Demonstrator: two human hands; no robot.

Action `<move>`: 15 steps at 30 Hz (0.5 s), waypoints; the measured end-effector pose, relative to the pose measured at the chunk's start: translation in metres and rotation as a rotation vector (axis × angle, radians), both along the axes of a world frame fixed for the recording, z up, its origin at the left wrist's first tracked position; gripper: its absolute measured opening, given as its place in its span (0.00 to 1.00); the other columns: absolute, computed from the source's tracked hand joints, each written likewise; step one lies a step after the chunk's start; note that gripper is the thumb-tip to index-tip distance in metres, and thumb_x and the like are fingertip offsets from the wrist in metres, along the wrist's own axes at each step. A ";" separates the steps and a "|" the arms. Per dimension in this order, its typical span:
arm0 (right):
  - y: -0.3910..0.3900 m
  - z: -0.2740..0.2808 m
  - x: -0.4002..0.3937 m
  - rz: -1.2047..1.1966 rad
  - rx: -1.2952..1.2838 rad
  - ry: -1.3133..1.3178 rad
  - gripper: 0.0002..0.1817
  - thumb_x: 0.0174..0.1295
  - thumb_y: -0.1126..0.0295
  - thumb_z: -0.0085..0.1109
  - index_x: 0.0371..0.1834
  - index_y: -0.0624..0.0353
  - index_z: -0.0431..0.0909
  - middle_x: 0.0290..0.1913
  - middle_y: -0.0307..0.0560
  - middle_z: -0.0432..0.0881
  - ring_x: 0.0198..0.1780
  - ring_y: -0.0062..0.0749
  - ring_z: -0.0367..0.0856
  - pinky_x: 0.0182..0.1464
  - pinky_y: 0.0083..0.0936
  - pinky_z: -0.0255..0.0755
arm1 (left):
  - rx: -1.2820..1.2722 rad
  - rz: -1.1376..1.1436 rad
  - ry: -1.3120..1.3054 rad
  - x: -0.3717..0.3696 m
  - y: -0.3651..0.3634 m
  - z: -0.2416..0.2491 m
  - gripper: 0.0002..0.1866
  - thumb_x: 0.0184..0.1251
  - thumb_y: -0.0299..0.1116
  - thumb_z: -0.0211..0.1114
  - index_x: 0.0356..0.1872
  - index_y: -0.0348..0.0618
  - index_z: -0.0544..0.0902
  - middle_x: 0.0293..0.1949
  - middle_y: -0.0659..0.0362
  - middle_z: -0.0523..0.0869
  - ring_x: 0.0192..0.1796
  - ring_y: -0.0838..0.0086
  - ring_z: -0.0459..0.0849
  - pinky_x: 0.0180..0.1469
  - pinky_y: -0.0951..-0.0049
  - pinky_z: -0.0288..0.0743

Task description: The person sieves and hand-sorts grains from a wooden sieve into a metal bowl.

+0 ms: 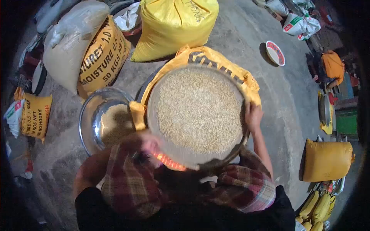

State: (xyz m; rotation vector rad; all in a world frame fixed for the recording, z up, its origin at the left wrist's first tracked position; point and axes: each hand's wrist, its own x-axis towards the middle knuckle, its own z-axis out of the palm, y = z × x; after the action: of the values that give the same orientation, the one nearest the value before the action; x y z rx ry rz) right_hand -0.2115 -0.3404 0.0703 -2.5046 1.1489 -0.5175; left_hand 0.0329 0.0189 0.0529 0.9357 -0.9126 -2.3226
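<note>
A wide round sieve (169, 143) lies in front of my knees, with pale unhusked grain (198, 109) spread over most of it. My right hand (253, 116) grips its right rim, fingers curled around the edge. At the lower left rim is my left hand (150, 146), smeared by motion, so I cannot tell how its fingers are set. Beneath the sieve, an orange printed sack (231, 71) is spread open and shows around the far edge. Left of it stands a shiny metal basin (86, 115) with brownish grain (115, 122) inside, partly in shadow.
A full yellow sack (175, 29) stands ahead, with an orange lettered sack (106, 57) and a translucent bag (67, 48) to its left. A red-and-white bowl (275, 53) sits on the concrete floor (285, 100). On the right are a tan sack (327, 159) and a person in orange (333, 67).
</note>
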 end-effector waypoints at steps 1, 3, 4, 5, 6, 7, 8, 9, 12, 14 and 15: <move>-0.001 -0.003 -0.012 0.038 -0.013 0.062 0.15 0.60 0.61 0.50 0.34 0.64 0.76 0.32 0.67 0.76 0.33 0.59 0.74 0.37 0.47 0.66 | -0.124 -0.326 -0.073 -0.001 -0.004 -0.008 0.22 0.62 0.26 0.55 0.57 0.33 0.64 0.52 0.46 0.74 0.53 0.60 0.75 0.56 0.64 0.69; 0.017 -0.009 -0.002 0.082 -0.121 -0.083 0.14 0.60 0.63 0.50 0.33 0.65 0.76 0.31 0.69 0.74 0.33 0.59 0.73 0.36 0.46 0.66 | -0.058 -0.263 0.023 0.003 0.011 -0.011 0.22 0.62 0.28 0.56 0.56 0.32 0.64 0.51 0.45 0.74 0.52 0.60 0.76 0.55 0.65 0.70; 0.017 -0.005 0.006 0.068 -0.109 -0.086 0.14 0.60 0.63 0.50 0.32 0.65 0.76 0.29 0.68 0.74 0.32 0.59 0.72 0.35 0.46 0.65 | 0.207 0.115 0.150 0.010 0.035 -0.002 0.20 0.62 0.30 0.57 0.52 0.30 0.67 0.48 0.46 0.76 0.49 0.61 0.77 0.52 0.67 0.71; 0.018 0.002 0.020 0.046 -0.086 -0.093 0.14 0.60 0.63 0.50 0.31 0.65 0.76 0.28 0.67 0.74 0.30 0.58 0.72 0.33 0.46 0.64 | 0.369 0.296 0.200 0.007 0.042 -0.002 0.19 0.61 0.31 0.58 0.50 0.29 0.69 0.46 0.47 0.77 0.48 0.62 0.78 0.50 0.69 0.72; 0.009 0.004 0.026 0.049 -0.134 -0.101 0.13 0.60 0.63 0.50 0.30 0.64 0.75 0.25 0.64 0.74 0.27 0.57 0.71 0.31 0.45 0.64 | 0.509 0.490 0.257 0.004 0.049 -0.001 0.19 0.61 0.32 0.58 0.48 0.29 0.71 0.44 0.47 0.78 0.46 0.63 0.79 0.49 0.70 0.73; -0.003 0.006 0.027 0.007 -0.072 -0.079 0.13 0.60 0.64 0.50 0.30 0.65 0.76 0.24 0.62 0.74 0.26 0.55 0.72 0.30 0.43 0.65 | 0.532 0.607 0.152 -0.007 0.030 -0.015 0.20 0.60 0.33 0.60 0.49 0.30 0.71 0.44 0.49 0.78 0.46 0.64 0.79 0.49 0.69 0.72; -0.008 0.005 0.017 0.018 -0.072 -0.054 0.13 0.61 0.64 0.49 0.30 0.64 0.76 0.24 0.62 0.75 0.27 0.55 0.72 0.31 0.43 0.65 | 0.535 0.720 0.039 -0.006 0.017 -0.021 0.21 0.58 0.34 0.62 0.49 0.30 0.71 0.44 0.51 0.79 0.46 0.66 0.78 0.49 0.69 0.72; -0.010 0.002 0.008 0.032 -0.086 -0.028 0.13 0.61 0.64 0.49 0.30 0.64 0.76 0.25 0.62 0.75 0.27 0.55 0.72 0.32 0.44 0.65 | 0.518 0.712 0.026 0.000 0.016 0.004 0.21 0.58 0.34 0.62 0.49 0.30 0.71 0.44 0.51 0.79 0.46 0.66 0.78 0.49 0.69 0.72; 0.017 -0.010 0.009 0.077 -0.175 -0.116 0.16 0.62 0.61 0.47 0.31 0.63 0.77 0.29 0.63 0.76 0.33 0.57 0.73 0.36 0.46 0.65 | 0.005 0.343 -0.134 -0.009 0.019 0.034 0.22 0.57 0.35 0.64 0.49 0.31 0.72 0.44 0.51 0.79 0.47 0.66 0.78 0.51 0.69 0.72; 0.014 0.011 0.024 0.034 -0.136 -0.046 0.16 0.62 0.61 0.47 0.31 0.63 0.77 0.28 0.63 0.76 0.32 0.57 0.74 0.36 0.46 0.65 | 0.307 0.516 0.102 0.009 0.049 -0.053 0.21 0.56 0.29 0.63 0.50 0.32 0.71 0.45 0.52 0.79 0.47 0.67 0.78 0.52 0.70 0.71; 0.007 0.017 0.033 -0.013 -0.124 0.005 0.16 0.62 0.61 0.48 0.31 0.63 0.77 0.28 0.64 0.76 0.31 0.57 0.74 0.36 0.46 0.65 | 0.447 0.600 0.206 0.019 0.059 -0.068 0.21 0.55 0.27 0.63 0.51 0.32 0.71 0.45 0.53 0.79 0.47 0.67 0.78 0.52 0.70 0.71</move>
State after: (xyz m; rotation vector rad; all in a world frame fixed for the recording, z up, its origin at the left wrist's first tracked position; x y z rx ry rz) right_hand -0.1787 -0.3331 0.0871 -2.6062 1.1694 -0.6036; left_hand 0.0516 0.0774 -0.0148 0.9485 -0.0005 -2.0548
